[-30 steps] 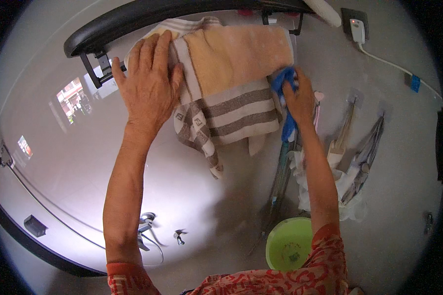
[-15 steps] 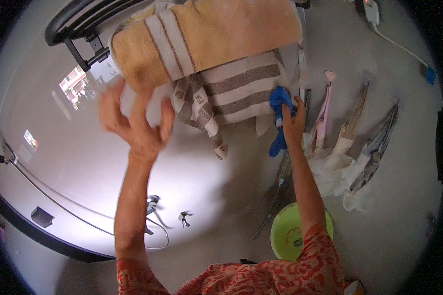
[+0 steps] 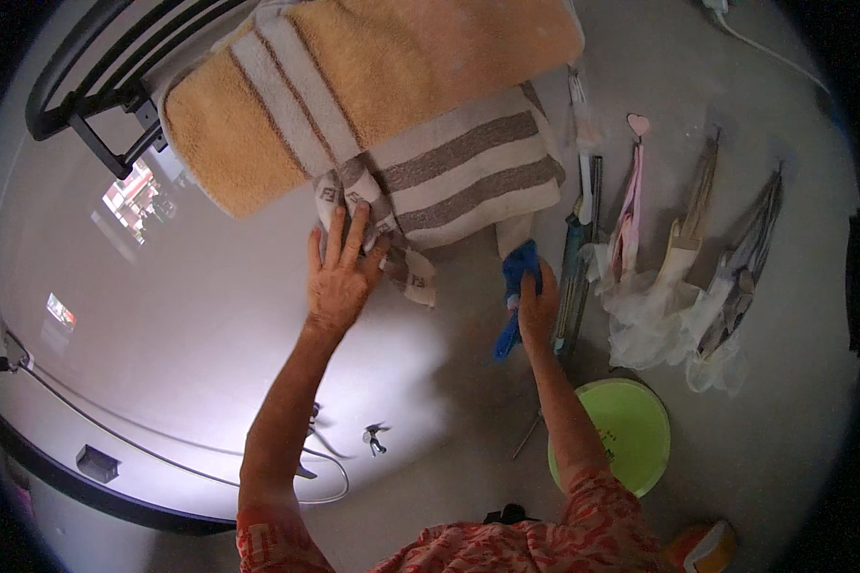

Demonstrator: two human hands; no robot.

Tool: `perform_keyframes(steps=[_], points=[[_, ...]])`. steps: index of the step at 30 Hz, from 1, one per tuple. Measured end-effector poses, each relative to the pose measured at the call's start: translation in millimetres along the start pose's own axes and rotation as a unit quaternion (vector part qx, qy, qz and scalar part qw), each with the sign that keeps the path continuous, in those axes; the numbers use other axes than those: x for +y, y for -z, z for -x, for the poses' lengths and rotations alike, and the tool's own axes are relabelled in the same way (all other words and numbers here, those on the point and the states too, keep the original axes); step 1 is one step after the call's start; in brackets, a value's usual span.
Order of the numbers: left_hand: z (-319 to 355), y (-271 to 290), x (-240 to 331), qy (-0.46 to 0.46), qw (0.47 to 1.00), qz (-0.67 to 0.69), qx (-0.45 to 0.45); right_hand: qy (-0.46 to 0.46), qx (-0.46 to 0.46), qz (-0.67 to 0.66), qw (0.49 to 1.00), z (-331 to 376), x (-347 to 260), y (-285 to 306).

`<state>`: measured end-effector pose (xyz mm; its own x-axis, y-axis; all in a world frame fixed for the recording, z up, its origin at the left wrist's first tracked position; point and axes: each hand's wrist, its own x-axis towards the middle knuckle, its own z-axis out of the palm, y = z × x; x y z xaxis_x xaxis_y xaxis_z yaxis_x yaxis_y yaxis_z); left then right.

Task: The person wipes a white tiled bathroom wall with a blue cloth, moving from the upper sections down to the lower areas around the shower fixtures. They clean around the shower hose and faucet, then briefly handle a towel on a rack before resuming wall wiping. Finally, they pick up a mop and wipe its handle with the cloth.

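Note:
My left hand [image 3: 334, 282] lies with its fingers spread against a narrow brown-and-white patterned towel [image 3: 413, 274], whose lower end hangs free beside the fingertips. In my right hand [image 3: 539, 304] is a bunched blue cloth [image 3: 520, 263], gripped around its middle so that one end sticks out above and a tail hangs below. A wide towel with grey-brown and cream stripes [image 3: 473, 177] hangs just above and between both hands. Over it hangs a large orange-yellow towel [image 3: 420, 67] with pale bands.
A black rack [image 3: 96, 105] juts out at upper left. Right of my right hand hang long-handled tools [image 3: 571, 277] and several bagged items on hooks, one with a pink heart-shaped hook [image 3: 638, 124]. Below are a green basin [image 3: 635, 420] and a small metal tap [image 3: 374, 439].
My left hand has moved right and down from open air onto the patterned towel. My right hand has lowered slightly leftward, still gripping the blue cloth. The whole view has shifted a little.

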<state>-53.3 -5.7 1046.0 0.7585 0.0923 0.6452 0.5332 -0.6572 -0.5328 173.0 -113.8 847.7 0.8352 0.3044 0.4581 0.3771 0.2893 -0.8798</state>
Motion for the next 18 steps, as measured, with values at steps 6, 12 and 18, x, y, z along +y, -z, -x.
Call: perform_keyframes(steps=[6, 12, 18], points=[[1, -1, -30, -0.054, 0.998, -0.037, 0.007, -0.038, -0.017, 0.049, 0.998, 17, -25, -38], [20, -15, -43, -0.041, 0.998, -0.027, -0.049, 0.194, -0.029, 0.138, 0.971, 91, -47, -145], [23, -28, -49, -0.056, 0.996, -0.071, 0.006, 0.447, 0.013, 0.159, 0.880, 68, -28, -167]])
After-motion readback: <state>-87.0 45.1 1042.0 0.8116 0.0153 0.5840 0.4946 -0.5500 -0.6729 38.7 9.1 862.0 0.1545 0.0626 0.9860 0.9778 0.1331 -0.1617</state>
